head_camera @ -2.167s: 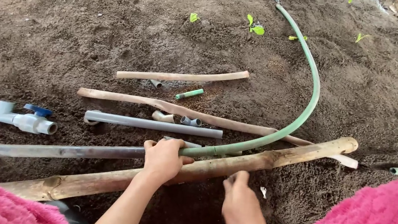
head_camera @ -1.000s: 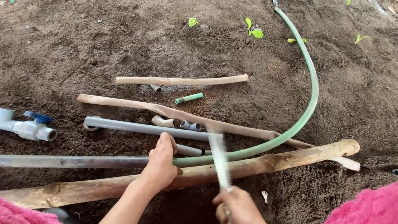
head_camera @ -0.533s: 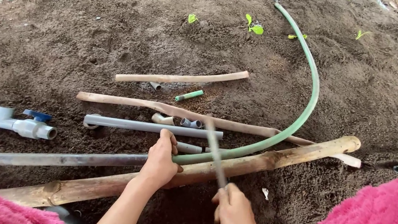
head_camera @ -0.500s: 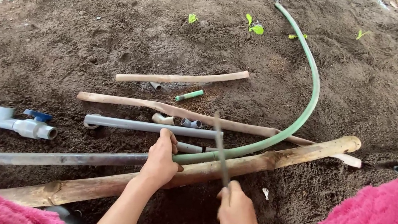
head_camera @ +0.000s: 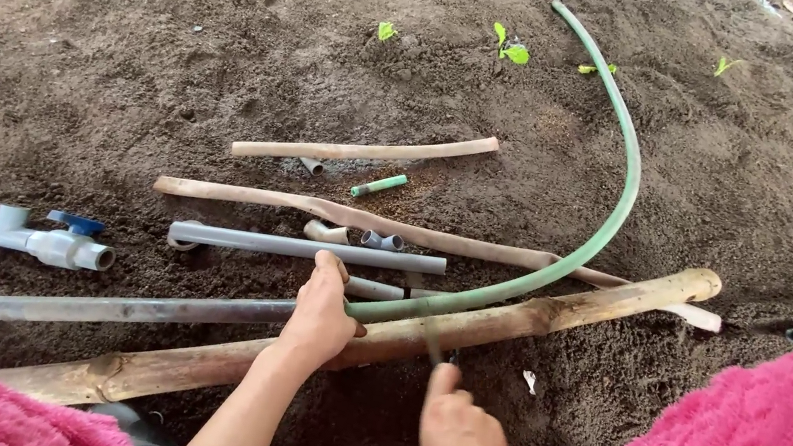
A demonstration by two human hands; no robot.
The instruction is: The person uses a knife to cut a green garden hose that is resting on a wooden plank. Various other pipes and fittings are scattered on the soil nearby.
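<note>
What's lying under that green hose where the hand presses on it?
The green hose rests across a wooden pole on soil. The left hand covers its end, so its join with the grey pipe is hidden.

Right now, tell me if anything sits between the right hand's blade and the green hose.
Nothing visible does. The right hand holds the blade against the green hose, which lies on the wooden pole; the left hand grips the hose beside it.

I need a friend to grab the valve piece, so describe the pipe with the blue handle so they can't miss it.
Start at the long wooden pole lying across the soil near the left hand, then look toward the left edge. There lies a short pale pipe assembly; it alone has a blue valve handle on top.
</note>
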